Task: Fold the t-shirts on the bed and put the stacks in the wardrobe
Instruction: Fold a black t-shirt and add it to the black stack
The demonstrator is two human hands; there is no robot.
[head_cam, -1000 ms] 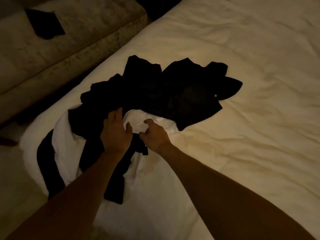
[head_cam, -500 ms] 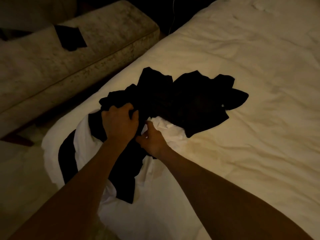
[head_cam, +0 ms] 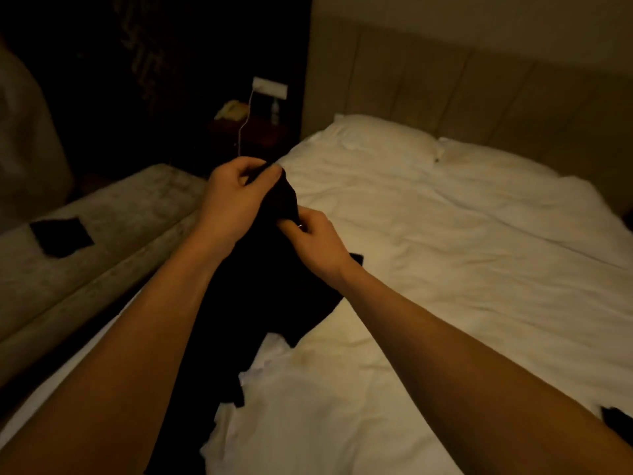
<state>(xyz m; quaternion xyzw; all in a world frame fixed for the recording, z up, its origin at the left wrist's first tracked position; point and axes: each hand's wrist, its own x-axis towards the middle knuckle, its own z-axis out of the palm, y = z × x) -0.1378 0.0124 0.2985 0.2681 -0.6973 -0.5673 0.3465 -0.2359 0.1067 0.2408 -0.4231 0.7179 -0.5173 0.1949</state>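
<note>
A black t-shirt [head_cam: 274,286] hangs lifted above the white bed [head_cam: 462,252], bunched and draping down between my forearms. My left hand [head_cam: 236,193] grips its top edge, fingers curled round the cloth. Just below and to the right, my right hand [head_cam: 311,241] pinches another part of the same shirt. A white t-shirt [head_cam: 308,423] lies crumpled on the bed under my arms, with more dark cloth [head_cam: 226,382] on it. Much of the pile is hidden by my arms.
A grey upholstered bench [head_cam: 102,252] runs along the bed's left side with a folded black garment [head_cam: 61,236] on it. A pillow [head_cam: 376,138] and padded headboard [head_cam: 479,80] lie beyond. A dark nightstand [head_cam: 246,132] with a telephone stands far left.
Both hands took hold of a black shirt from the pile and raised it off the bed. The view has tilted up toward the headboard.
</note>
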